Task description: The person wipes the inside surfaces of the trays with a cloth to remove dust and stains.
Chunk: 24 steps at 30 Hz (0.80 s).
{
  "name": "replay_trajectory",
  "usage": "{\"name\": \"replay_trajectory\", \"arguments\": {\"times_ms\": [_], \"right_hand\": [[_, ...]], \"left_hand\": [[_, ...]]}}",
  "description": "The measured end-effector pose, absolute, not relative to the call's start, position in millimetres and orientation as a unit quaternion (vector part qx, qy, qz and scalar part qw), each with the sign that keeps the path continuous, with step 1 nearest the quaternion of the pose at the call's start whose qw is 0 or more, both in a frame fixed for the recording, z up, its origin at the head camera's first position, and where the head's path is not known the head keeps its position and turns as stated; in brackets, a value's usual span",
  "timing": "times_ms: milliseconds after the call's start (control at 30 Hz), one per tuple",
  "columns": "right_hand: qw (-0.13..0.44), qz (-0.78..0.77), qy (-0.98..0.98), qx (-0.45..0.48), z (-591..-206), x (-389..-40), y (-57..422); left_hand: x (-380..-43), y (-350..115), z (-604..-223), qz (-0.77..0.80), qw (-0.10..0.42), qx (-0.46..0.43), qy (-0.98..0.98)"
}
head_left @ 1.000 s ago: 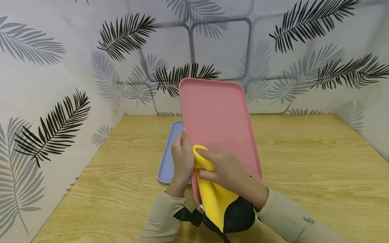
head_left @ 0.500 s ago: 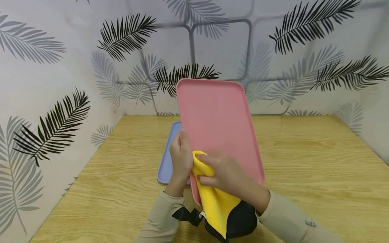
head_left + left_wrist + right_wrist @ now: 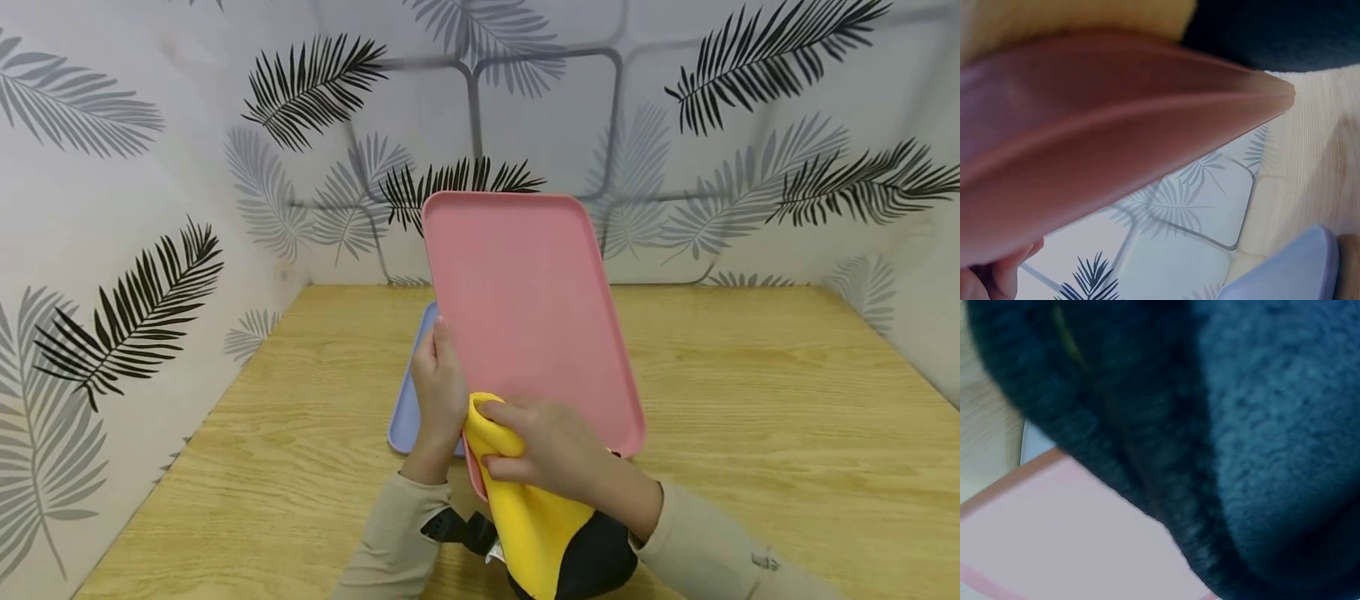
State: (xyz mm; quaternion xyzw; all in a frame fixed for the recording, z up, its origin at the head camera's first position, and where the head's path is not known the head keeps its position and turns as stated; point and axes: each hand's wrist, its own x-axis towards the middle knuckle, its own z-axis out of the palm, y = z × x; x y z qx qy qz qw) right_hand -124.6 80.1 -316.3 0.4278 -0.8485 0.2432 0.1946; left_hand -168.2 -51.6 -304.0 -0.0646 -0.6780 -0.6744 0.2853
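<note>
A pink tray (image 3: 525, 292) is held up tilted, its inner face toward me in the head view. My left hand (image 3: 440, 383) grips its left edge, thumb along the rim; curled fingertips show under the tray (image 3: 1085, 150) in the left wrist view. My right hand (image 3: 551, 446) pinches a folded yellow and black cloth (image 3: 525, 533) against the tray's lower left rim. The cloth's dark side hangs below the right hand, and its fuzzy dark fabric (image 3: 1279, 425) fills much of the right wrist view. The tray's lower edge is hidden behind the cloth and hand.
A blue tray (image 3: 407, 412) lies on the wooden table (image 3: 750, 400), partly behind the pink tray. A wall (image 3: 540, 117) with a leaf pattern stands behind the table. A black device (image 3: 461, 529) is strapped at the left wrist.
The pink tray and left hand have shifted slightly left. My right hand has slid the cloth down along the tray's left rim, toward the lower corner.
</note>
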Motion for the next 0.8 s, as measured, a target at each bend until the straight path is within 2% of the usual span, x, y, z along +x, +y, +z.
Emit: {"name": "replay_trajectory", "arguments": {"times_ms": [500,800], "right_hand": [[0.199,0.229,-0.867,0.396,-320.3,-121.4,78.5],[0.252,0.217,-0.868,0.37,-322.4,-125.4,80.4]], "left_hand": [[-168.7,-50.7,-304.6,-0.666,0.286,-0.058,-0.687],[-169.2,-52.0,-302.6,-0.659,0.295,-0.052,-0.69]]}}
